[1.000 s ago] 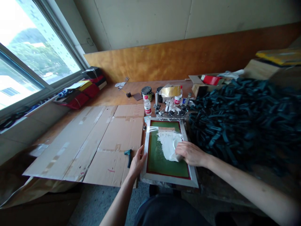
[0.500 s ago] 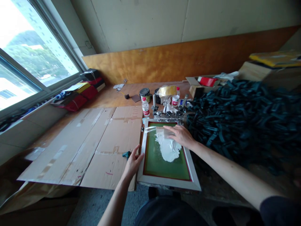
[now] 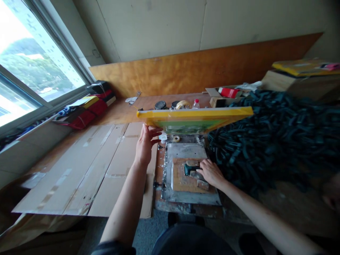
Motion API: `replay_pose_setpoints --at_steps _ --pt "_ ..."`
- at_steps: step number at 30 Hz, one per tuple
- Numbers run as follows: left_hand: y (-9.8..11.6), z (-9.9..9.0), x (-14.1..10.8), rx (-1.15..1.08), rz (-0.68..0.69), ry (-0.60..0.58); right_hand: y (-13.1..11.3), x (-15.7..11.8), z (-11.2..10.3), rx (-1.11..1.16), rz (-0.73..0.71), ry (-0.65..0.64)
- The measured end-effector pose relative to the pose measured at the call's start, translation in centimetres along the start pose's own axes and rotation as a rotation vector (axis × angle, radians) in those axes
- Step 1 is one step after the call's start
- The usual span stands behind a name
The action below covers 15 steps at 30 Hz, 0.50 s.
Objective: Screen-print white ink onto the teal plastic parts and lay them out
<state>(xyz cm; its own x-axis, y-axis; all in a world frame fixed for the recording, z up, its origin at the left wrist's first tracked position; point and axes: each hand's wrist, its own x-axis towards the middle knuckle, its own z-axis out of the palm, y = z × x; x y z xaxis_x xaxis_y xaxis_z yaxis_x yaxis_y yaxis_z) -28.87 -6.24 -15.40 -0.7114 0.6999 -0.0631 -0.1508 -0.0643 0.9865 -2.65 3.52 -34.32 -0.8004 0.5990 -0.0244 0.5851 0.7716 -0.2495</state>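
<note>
The screen frame (image 3: 193, 113) stands raised and tilted in the upper middle of the view, above the metal print bed (image 3: 186, 150), with its yellow-taped edge running almost level across the picture and a strip of green mesh (image 3: 192, 125) showing beneath. It looks like a light, stiff piece that should lift without much force, though its length could make it swing if it is held only at one end. The taped edge looks smooth and may offer little friction, so a firm hold probably belongs on the rigid rail, with the taut, easily damaged mesh left untouched. The left hand (image 3: 146, 144) is raised at the lower left of the frame's edge, its fingers (image 3: 151, 132) spread and reaching up to the rail; this grip is open, not wrapped around it. The right hand (image 3: 211, 173) lies lower, to the right of center, over a flat wooden board (image 3: 180, 177) on the bed, its fingers curled near a small block (image 3: 202, 185) and a teal-handled tool (image 3: 188, 170). Whether this grip has closed on either one, I cannot tell. A mound of black rubber strips (image 3: 268, 138) fills the right side of the desk (image 3: 138, 115), and flattened cardboard (image 3: 114, 166) covers the left.
</note>
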Motion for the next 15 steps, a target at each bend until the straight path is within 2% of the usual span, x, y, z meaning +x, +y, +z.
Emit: replay_pose_setpoints --at_steps 1,2,3,4,5,6,8,10,11,12,13,15 --pt "-0.9 0.2 -0.9 -0.022 -0.013 0.050 -0.9 -0.1 0.0 -0.003 0.033 -0.015" --pt "-2.1 0.4 -2.3 -0.031 -0.081 0.062 -1.8 -0.3 -0.2 0.005 0.072 -0.011" --pt "-3.7 0.6 -4.1 -0.021 -0.206 0.036 -2.8 -0.5 -0.6 0.024 0.112 0.016" --pt "-5.5 0.7 -6.3 0.001 -0.391 -0.044 -3.9 -0.8 -0.9 0.049 0.146 0.069" --pt "-7.4 0.9 -8.5 0.053 -0.632 -0.207 -5.3 -1.2 -1.3 0.079 0.161 0.137" --pt "-9.2 1.1 -10.6 0.080 -0.796 -0.282 -6.7 -1.8 -1.6 0.119 0.141 0.206" --pt "-12.0 1.0 -13.8 -0.007 -0.874 -0.244 -9.3 -2.9 -2.0 0.219 -0.039 0.276" --pt "-13.7 -0.4 -14.7 -0.033 -0.839 -0.087 -9.9 -3.7 -2.6 0.294 -0.265 0.235" --pt "-14.2 -1.8 -14.3 0.021 -0.807 -0.014 -8.9 -3.9 -3.1 0.308 -0.311 0.224" --pt "-14.5 -3.8 -13.5 0.125 -0.783 0.047 -7.0 -3.9 -3.7 0.293 -0.291 0.234" --pt "-14.8 -6.2 -12.5 0.266 -0.743 0.078 -4.3 -3.7 -4.4 0.247 -0.218 0.264" --pt "-15.4 -11.8 -10.5 0.612 -0.731 0.127 2.6 -3.2 -5.9 0.073 -0.007 0.341"
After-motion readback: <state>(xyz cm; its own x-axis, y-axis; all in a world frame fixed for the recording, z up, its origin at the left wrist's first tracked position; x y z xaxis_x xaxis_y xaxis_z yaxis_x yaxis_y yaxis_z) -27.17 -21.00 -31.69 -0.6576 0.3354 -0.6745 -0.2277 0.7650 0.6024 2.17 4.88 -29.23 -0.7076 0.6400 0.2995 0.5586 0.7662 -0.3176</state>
